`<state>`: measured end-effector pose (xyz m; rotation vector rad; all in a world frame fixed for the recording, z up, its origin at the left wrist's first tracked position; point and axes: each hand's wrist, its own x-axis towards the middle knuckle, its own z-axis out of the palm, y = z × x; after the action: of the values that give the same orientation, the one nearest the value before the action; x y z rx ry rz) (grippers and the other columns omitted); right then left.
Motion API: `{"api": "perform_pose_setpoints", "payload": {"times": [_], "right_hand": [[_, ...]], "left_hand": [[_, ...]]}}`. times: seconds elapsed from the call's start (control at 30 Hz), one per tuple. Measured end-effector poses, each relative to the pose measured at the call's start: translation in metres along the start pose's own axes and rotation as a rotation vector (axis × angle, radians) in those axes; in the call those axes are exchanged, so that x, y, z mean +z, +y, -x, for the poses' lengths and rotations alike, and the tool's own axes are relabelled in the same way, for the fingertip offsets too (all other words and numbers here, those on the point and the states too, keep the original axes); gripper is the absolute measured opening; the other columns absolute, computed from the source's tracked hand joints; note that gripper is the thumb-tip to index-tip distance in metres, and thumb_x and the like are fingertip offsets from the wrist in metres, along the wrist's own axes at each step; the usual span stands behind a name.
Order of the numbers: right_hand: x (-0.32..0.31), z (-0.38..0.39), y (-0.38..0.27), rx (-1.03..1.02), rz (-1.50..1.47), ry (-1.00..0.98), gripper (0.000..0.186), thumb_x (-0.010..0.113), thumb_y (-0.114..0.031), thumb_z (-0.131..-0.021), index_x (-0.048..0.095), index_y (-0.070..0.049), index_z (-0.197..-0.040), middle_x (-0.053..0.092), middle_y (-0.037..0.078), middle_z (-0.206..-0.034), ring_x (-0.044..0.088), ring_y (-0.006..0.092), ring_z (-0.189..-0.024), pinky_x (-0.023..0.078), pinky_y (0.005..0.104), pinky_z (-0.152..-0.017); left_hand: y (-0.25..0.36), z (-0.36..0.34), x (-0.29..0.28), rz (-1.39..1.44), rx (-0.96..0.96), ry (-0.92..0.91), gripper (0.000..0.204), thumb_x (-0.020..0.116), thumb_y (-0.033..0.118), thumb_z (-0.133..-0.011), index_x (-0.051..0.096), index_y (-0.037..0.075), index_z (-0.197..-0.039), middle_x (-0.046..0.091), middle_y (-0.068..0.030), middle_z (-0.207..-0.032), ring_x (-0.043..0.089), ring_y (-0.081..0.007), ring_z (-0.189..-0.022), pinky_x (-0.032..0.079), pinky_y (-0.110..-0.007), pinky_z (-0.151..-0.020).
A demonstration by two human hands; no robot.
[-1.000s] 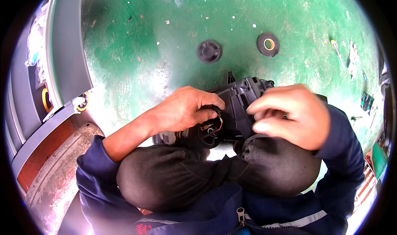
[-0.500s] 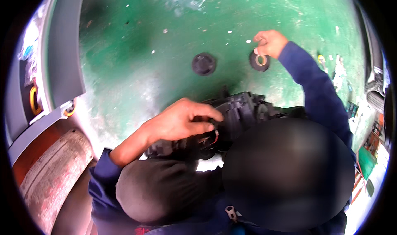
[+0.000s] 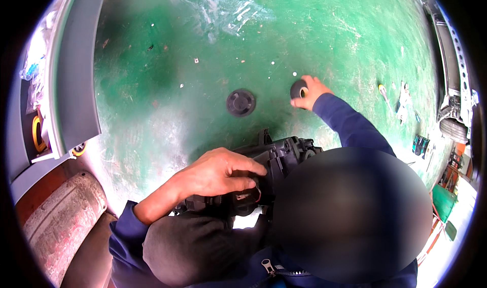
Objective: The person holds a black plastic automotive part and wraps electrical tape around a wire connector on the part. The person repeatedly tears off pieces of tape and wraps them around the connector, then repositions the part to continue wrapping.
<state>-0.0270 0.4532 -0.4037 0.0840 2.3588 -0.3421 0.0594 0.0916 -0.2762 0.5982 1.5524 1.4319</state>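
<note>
Through the head camera, with the clock centred on the picture: grasping at 1 to 2 o'clock, with right hand curled around the right side of a black tape roll, fingers at the upper rim and thumb at the lower, parted by about the roll's breadth. At 6 to 7 o'clock, just below the centre, resting left hand over a black plastic housing, with forefinger and thumb slightly parted, thumb close beside a thin reddish wire; impossible to tell whether pinching anything in the dark gap.

At 12 o'clock, near and left of the roll, a round black disc. Around both, broad green floor, bounded at 10 o'clock by a tall grey panel and at 8 by a worn cylinder. Between 2 and 3, well apart from the roll, a screwdriver. At 7, just under the housing, a dark trouser knee; at 4, a large dark blur, hiding whatever lies behind.
</note>
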Motion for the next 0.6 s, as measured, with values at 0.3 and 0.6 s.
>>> {"api": "perform_pose_setpoints", "payload": {"times": [0.3, 0.6], "right_hand": [[-0.076, 0.075, -0.147, -0.262, -1.018, -0.543, 0.072, 0.066, -0.059, -0.095, 0.058, -0.003, -0.140, 0.068, 0.008, -0.115, 0.067, 0.0183, -0.098, 0.054, 0.0330, -0.083], [-0.079, 0.105, -0.185, -0.447, -1.005, -0.489, 0.072, 0.050, -0.063, -0.104, 0.060, -0.001, -0.139, 0.066, 0.011, -0.120, 0.067, 0.0221, -0.107, 0.055, 0.0356, -0.085]], "left_hand": [[0.030, -0.006, -0.025, -0.353, 0.239, 0.753, 0.072, 0.082, 0.001, -0.081, 0.057, 0.014, -0.148, 0.065, -0.0094, -0.126, 0.066, -0.0210, -0.103, 0.055, -0.032, -0.076], [0.010, 0.013, -0.047, -0.096, 0.289, 0.871, 0.058, 0.071, -0.006, -0.093, 0.055, 0.009, -0.147, 0.062, -0.0092, -0.135, 0.067, -0.0180, -0.107, 0.058, -0.033, -0.089]]}}
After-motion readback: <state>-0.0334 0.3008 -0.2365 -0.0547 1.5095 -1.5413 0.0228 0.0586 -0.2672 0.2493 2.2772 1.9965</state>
